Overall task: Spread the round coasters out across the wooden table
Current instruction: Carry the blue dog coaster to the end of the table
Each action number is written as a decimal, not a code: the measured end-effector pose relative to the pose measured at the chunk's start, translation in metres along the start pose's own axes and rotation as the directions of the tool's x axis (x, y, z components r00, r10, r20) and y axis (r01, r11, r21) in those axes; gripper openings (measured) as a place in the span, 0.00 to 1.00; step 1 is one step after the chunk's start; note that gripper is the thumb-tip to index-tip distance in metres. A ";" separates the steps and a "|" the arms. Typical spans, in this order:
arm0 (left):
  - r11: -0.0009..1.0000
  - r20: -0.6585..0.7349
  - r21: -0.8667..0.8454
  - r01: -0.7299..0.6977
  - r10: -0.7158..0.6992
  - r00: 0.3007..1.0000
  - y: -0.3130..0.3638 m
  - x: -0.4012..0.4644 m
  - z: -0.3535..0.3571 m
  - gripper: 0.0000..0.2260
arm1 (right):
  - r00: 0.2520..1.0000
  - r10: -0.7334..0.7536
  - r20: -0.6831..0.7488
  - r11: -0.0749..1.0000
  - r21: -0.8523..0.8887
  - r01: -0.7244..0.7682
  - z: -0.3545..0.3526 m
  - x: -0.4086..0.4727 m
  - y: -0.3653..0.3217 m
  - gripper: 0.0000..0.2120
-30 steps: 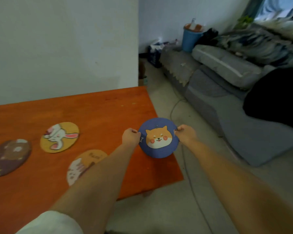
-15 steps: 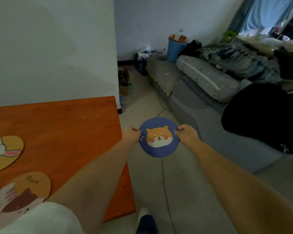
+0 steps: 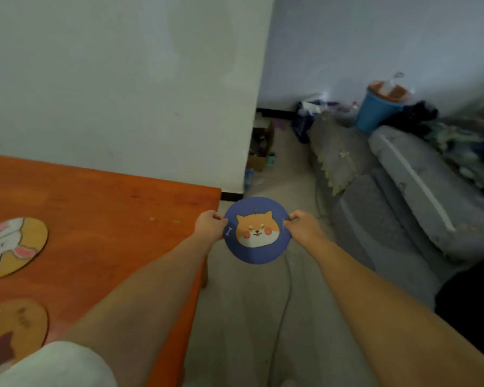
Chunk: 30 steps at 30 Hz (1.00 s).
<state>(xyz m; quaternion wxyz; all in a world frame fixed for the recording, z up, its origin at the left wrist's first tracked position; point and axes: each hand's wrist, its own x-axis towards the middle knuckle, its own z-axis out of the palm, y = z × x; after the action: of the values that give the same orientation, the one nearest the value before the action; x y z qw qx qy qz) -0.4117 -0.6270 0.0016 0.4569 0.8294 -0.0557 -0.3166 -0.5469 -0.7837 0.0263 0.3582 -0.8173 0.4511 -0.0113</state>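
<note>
A round blue coaster with an orange dog face (image 3: 256,231) hangs in the air just past the right edge of the wooden table (image 3: 101,219), above the floor. My left hand (image 3: 210,226) pinches its left rim and my right hand (image 3: 302,227) pinches its right rim. On the table at the far left lies a yellow rabbit coaster (image 3: 13,247), cut off by the frame edge. Nearer to me lies another yellow coaster (image 3: 13,328), partly hidden by my white sleeve.
A white wall corner (image 3: 259,107) rises behind the table. A grey sofa (image 3: 403,196) with bedding fills the right side. A blue bucket (image 3: 375,113), bags and a cardboard box (image 3: 260,146) stand by the far wall. A cable (image 3: 287,289) runs along the floor below the coaster.
The view has swung right and then slightly back left. The blue coaster, held by both hands throughout, went from above the table's right corner to beside the table's edge over the floor.
</note>
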 end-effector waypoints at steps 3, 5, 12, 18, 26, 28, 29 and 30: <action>0.997 -0.129 -0.048 0.055 -0.060 0.990 -0.006 0.012 -0.019 0.16 | 0.984 -0.119 0.130 0.992 -0.024 0.124 0.017 0.043 -0.029 0.08; 0.989 -0.235 -0.107 0.101 -0.124 0.964 -0.012 0.013 -0.033 0.16 | 0.951 -0.215 0.221 0.974 -0.024 0.225 0.031 0.064 -0.052 0.09; 0.914 -0.459 -0.357 0.191 -0.350 0.817 -0.042 -0.013 -0.052 0.16 | 0.742 -0.449 0.498 0.842 -0.042 0.538 0.072 0.091 -0.106 0.11; 0.814 -0.481 -0.532 0.235 -0.518 0.707 -0.090 -0.034 -0.071 0.16 | 0.541 -0.481 0.690 0.694 -0.078 0.716 0.139 0.080 -0.142 0.06; 0.684 -0.437 -0.668 0.295 -0.681 0.588 -0.137 -0.057 -0.083 0.16 | 0.384 -0.399 0.833 0.618 -0.065 0.783 0.201 0.054 -0.160 0.06; 0.662 -0.445 -0.684 0.307 -0.712 0.543 -0.147 -0.061 -0.078 0.17 | 0.351 -0.377 0.857 0.583 -0.075 0.809 0.211 0.049 -0.157 0.09; 0.655 -0.451 -0.686 0.316 -0.725 0.520 -0.152 -0.063 -0.074 0.17 | 0.335 -0.371 0.866 0.556 -0.081 0.827 0.216 0.047 -0.155 0.12; 0.650 -0.459 -0.686 0.327 -0.736 0.498 -0.155 -0.064 -0.071 0.17 | 0.320 -0.364 0.875 0.530 -0.089 0.843 0.220 0.046 -0.153 0.14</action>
<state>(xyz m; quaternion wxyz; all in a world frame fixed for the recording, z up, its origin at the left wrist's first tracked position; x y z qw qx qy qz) -0.4521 -0.4621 -0.0644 0.5164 0.7005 0.4813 -0.1050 -0.3329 -0.6393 -0.0602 0.2329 -0.9071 -0.1295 0.3259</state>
